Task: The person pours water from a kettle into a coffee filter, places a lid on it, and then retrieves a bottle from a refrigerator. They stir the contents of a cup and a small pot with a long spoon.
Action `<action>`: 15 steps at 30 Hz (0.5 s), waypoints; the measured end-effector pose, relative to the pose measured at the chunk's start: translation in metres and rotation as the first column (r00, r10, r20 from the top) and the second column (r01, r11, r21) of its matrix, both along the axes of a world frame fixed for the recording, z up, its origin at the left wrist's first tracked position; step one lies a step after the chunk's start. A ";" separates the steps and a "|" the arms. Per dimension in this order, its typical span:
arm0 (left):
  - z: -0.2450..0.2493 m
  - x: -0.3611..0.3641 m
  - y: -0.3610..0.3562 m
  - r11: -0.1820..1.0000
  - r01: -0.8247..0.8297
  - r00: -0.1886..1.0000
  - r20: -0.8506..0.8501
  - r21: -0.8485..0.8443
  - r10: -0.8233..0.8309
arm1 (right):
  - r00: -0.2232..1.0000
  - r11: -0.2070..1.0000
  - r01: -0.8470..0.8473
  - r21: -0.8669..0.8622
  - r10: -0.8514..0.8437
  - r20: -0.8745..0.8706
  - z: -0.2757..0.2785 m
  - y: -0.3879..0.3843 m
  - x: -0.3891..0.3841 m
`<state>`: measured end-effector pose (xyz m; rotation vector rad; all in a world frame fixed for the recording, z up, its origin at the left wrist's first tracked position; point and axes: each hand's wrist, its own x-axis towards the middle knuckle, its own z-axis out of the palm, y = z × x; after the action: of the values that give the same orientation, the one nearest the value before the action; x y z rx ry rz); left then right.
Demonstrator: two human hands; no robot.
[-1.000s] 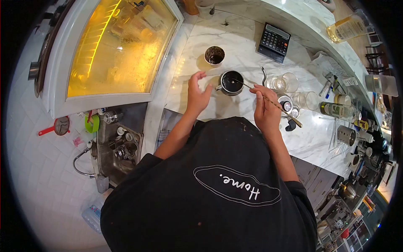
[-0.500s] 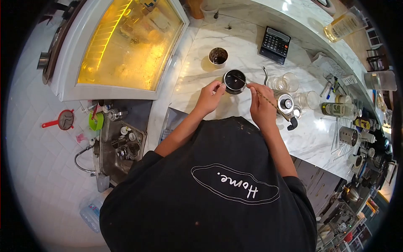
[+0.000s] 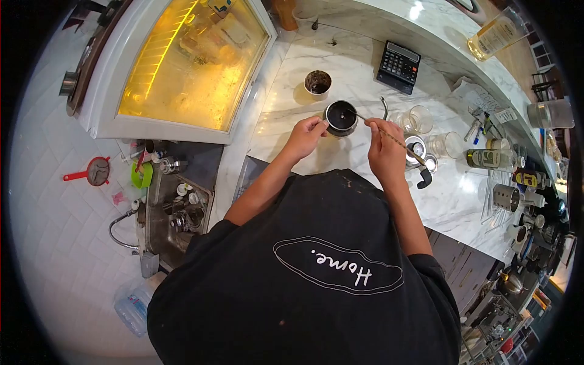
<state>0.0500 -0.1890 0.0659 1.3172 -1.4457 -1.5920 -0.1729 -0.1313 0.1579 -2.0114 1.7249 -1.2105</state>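
A round metal cup (image 3: 341, 117) with dark liquid stands on the marble counter. My left hand (image 3: 307, 136) pinches its left side, where the handle or rim is. My right hand (image 3: 387, 145) is closed on a long thin twisted spoon (image 3: 398, 141), whose lower end reaches into the cup from the right. Behind the cup, slightly left, is a second cup (image 3: 317, 83) with dark residue inside. A metal kettle (image 3: 416, 148) is close to the right of my right hand, partly hidden by it.
Glass jars (image 3: 448, 145) stand right of the kettle, and a calculator (image 3: 398, 67) lies at the back. Bottles (image 3: 491, 159) and tools line the right side. A glass-doored cabinet (image 3: 194, 67) is at upper left, above a sink (image 3: 159, 210) with dishes.
My right hand has shifted slightly right, away from the cup, and the spoon in it is at a different angle. My left hand remains at the cup.
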 end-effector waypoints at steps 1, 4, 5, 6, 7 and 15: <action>0.002 0.000 0.000 1.000 0.005 1.000 0.014 -0.001 -0.005 | 1.000 1.000 -0.002 -0.009 0.002 -0.005 0.001 0.003 -0.001; 0.008 -0.002 0.002 1.000 -0.011 1.000 0.006 -0.003 0.011 | 0.998 0.998 -0.063 -0.031 0.062 -0.010 0.003 0.006 0.000; 0.009 -0.004 0.003 1.000 -0.019 1.000 -0.003 -0.002 0.019 | 0.996 0.995 -0.090 -0.037 0.090 -0.009 0.004 0.006 0.003; 0.008 -0.004 0.002 1.000 -0.017 1.000 0.006 -0.015 0.018 | 0.995 0.995 -0.096 -0.014 0.096 0.015 0.004 0.005 0.005; 0.006 -0.004 0.001 1.000 -0.016 1.000 0.018 -0.027 0.016 | 0.997 0.997 -0.075 -0.004 0.075 0.001 0.004 0.004 0.005; 0.019 -0.003 0.010 0.979 0.075 0.981 0.189 -0.188 -0.039 | 0.999 0.999 0.031 -0.032 -0.031 -0.006 -0.002 0.007 -0.003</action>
<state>0.0466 -0.1793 0.0845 1.3465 -1.7192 -1.3515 -0.1756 -0.1239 0.1562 -2.0161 1.7569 -1.2505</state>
